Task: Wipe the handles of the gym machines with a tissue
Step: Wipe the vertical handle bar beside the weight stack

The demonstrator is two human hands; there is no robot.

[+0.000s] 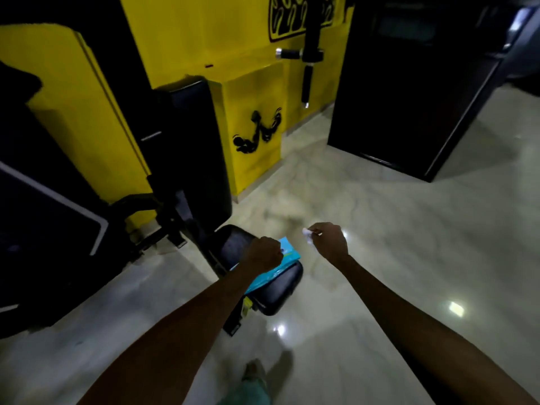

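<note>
One tissue (306,231) pinched at right hand's (330,239) fingertips.

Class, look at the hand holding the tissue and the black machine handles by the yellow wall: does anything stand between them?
Nothing visible does. The right hand pinches the tissue over open floor, and only bare floor lies between it and the handles by the yellow wall. The seat sits off to the left.

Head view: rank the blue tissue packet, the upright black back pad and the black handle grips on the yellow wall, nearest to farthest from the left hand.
1. Blue tissue packet: on the black seat, right at the left hand.
2. Upright black back pad: behind the seat, up and left of the hand.
3. Black handle grips: hanging by the yellow wall, far beyond.
</note>
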